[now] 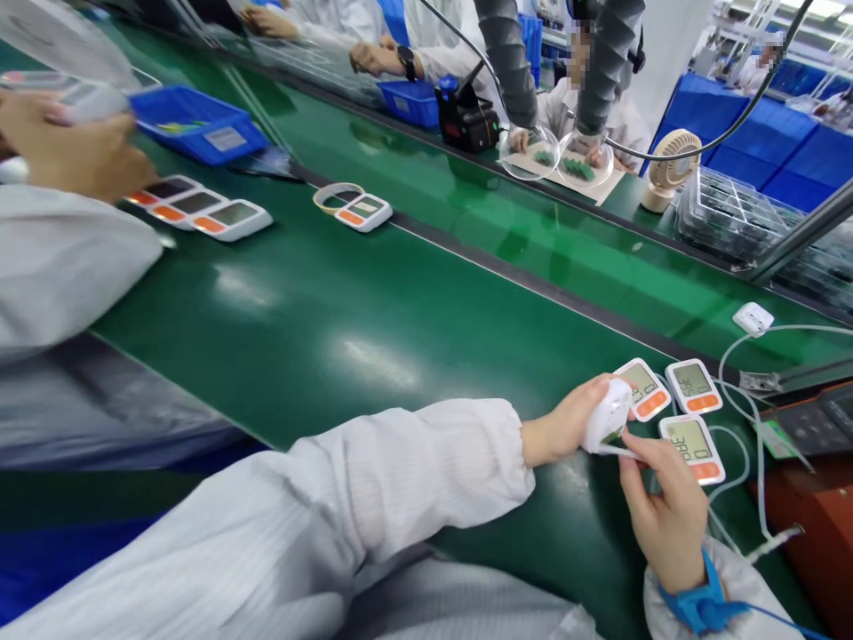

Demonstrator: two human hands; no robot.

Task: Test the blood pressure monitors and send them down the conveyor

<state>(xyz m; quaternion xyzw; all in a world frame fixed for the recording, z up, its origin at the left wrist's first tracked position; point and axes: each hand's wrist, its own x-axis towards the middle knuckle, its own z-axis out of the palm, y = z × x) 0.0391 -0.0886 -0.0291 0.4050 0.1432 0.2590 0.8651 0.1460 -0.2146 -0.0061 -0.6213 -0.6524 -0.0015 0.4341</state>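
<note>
My left hand [566, 425] is closed around a small white plastic device [605, 418], held tilted above the bench. Something green shows at the device's lower edge. Thumb and fingers of my right hand [668, 511] pinch a thin white strip [617, 452] against that edge; whether it is a cover or a tube end, I cannot tell. Just beyond my hands lie three white display units with orange buttons: one partly behind the held device [645, 393], one at the back [693, 388] and one near my right fingers [693, 447]. Digits show on their screens.
White tubing [739, 484] loops at the right beside a reddish-brown box [809, 524]. A white plug [753, 318] lies behind. At left, a co-worker's hand [80, 147] is near more display units [230, 218] and a blue tray [196, 124]. A blue strap [703, 600] circles my right wrist.
</note>
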